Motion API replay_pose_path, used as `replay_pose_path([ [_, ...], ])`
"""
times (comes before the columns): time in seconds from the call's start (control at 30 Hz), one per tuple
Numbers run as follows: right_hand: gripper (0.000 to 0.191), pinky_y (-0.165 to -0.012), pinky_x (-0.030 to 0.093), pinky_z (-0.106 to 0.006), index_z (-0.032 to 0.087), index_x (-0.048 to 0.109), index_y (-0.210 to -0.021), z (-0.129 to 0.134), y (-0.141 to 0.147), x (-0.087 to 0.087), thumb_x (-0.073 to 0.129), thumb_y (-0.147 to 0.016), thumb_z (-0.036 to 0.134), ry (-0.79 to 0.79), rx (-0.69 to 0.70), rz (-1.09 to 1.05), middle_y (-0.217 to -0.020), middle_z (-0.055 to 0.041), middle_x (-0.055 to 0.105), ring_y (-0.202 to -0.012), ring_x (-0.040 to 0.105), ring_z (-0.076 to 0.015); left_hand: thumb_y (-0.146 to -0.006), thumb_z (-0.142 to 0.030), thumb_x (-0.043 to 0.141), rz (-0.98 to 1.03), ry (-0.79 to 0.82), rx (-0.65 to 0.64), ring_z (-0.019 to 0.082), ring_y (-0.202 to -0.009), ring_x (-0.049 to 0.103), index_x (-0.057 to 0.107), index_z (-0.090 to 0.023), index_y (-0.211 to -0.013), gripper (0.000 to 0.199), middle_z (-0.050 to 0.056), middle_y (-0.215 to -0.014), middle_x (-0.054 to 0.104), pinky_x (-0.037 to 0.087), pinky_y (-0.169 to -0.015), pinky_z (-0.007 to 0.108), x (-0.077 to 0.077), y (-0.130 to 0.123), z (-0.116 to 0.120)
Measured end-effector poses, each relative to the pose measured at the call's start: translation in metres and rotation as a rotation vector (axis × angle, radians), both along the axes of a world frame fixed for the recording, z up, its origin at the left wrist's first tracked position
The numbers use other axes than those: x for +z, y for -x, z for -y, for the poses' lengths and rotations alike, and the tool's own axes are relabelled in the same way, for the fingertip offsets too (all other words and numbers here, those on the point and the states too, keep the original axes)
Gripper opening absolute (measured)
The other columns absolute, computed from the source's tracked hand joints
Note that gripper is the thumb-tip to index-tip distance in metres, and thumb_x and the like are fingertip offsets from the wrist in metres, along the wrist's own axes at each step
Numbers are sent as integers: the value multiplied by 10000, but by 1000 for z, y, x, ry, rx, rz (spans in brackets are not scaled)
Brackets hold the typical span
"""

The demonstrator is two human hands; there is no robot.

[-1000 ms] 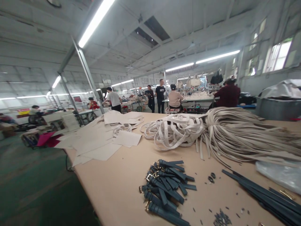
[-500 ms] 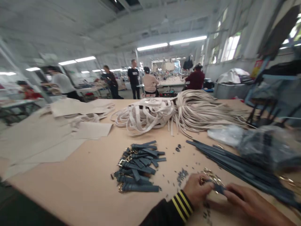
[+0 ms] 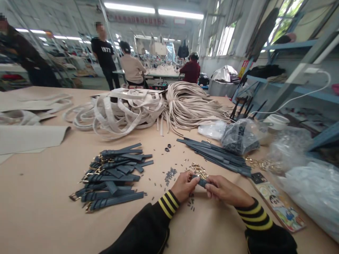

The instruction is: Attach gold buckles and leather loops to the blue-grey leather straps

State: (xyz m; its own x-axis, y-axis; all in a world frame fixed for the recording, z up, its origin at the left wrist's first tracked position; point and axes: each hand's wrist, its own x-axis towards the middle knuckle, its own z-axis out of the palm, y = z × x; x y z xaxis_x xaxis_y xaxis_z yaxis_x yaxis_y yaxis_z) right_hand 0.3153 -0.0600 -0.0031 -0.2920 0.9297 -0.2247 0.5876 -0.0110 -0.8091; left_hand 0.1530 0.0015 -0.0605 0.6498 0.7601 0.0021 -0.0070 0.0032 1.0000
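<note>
My left hand (image 3: 184, 186) and my right hand (image 3: 224, 189) are both closed on one short dark blue-grey strap (image 3: 201, 182), held low over the table. At the left fingertips there is a bit of gold metal, partly hidden by the fingers. Just behind the hands lies a small heap of gold buckles (image 3: 199, 170). Left of them are scattered small dark pieces (image 3: 171, 175), too small to name, and more of them lie beneath the hands. A pile of finished-looking buckled straps (image 3: 113, 180) sits further left. Long dark strips (image 3: 217, 155) lie beyond the right hand.
Behind stand a tangle of white straps (image 3: 127, 113) and a bundle of beige cords (image 3: 188, 106). Pale fabric sheets (image 3: 31, 139) lie at left. Plastic bags (image 3: 315, 190), a phone-like patterned object (image 3: 278, 201) and a lidded cup (image 3: 277, 123) are at right. Several people work beyond the table.
The view has swung to the right and dropped, so everything appears further left. Both hands keep hold of the strap, and the right sleeve now shows.
</note>
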Motion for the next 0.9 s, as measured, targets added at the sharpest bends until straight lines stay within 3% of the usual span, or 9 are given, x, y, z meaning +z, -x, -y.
replay_pose_path([
  [0.13,244,-570,351,-219,150,506,-642,-2,4,-4,386,-845,210,-108,-2,66,-592,9,536,-577,487,-112,-787,-407,462,-8,85,56,40,-313,371,440,-150,-701,271,-74,-442,438,283,-313,147,-1,-3,3],
  [0.37,267,-542,345,-213,150,516,-722,-3,11,-17,338,-883,268,-131,19,-17,-569,28,461,-539,441,-104,-775,-398,491,92,141,89,37,-311,376,485,-139,-874,277,-82,-452,447,287,-311,134,2,-3,3],
  [0.5,306,-501,329,-200,154,471,-685,-2,10,-19,333,-889,336,-91,27,-127,-556,35,435,-509,404,-88,-757,-409,506,64,170,90,44,-291,341,469,-156,-840,269,-95,-427,422,278,-305,152,5,-3,4],
  [0.67,358,-370,240,-173,158,443,-680,-2,14,-30,353,-860,453,31,0,-329,-501,58,383,-395,311,-54,-742,-355,524,-12,-10,203,62,-361,364,481,-161,-743,198,-80,-450,426,303,-377,181,10,-4,6],
  [0.8,370,-324,197,-155,159,449,-713,-2,29,-36,398,-824,508,130,-140,-446,-470,83,321,-358,236,-37,-733,-294,521,-66,-177,360,85,-501,413,476,-161,-646,165,-56,-523,442,351,-496,199,13,-4,4],
  [0.9,367,-313,159,-143,167,429,-692,-3,37,-33,433,-803,517,200,-231,-503,-454,98,274,-352,183,-27,-726,-290,533,-69,-182,392,82,-520,404,467,-157,-628,177,-56,-535,427,351,-515,198,13,-3,1],
])
